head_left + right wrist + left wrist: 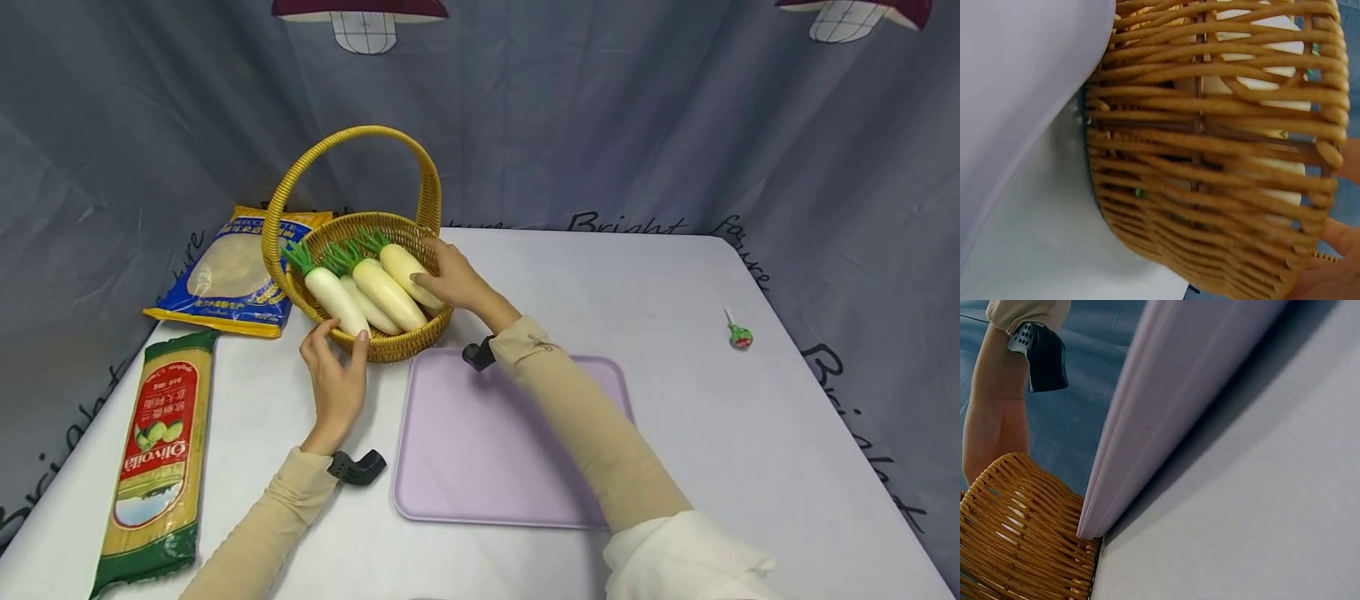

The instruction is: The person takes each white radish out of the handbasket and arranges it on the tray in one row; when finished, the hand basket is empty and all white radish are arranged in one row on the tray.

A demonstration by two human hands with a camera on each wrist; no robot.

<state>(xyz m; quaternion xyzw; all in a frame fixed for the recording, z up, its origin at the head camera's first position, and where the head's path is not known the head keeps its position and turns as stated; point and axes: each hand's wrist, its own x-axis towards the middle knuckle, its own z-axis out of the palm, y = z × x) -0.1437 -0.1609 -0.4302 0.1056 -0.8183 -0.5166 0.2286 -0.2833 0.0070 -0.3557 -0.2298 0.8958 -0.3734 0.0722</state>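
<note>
Several white radishes [382,293] with green tops lie in a yellow wicker basket [408,343] with a tall arched handle. My right hand [457,279] reaches over the basket's right rim. Its thumb lies along the rightmost radish [402,265], fingers spread toward the rim; whether it grips the radish I cannot tell. At the front left rim, my left hand [335,387] has its thumb and fingers apart, fingertips right at the rim, near the lower end of the leftmost radish [335,300]. The basket's woven side [1210,144] fills much of the right wrist view.
A lilac tray [502,450] lies in front of the basket, beneath my right forearm. On the left are a spaghetti pack [161,450] and a blue-and-yellow pasta bag [232,267], partly behind the basket. A green-wrapped lollipop [740,336] lies far right.
</note>
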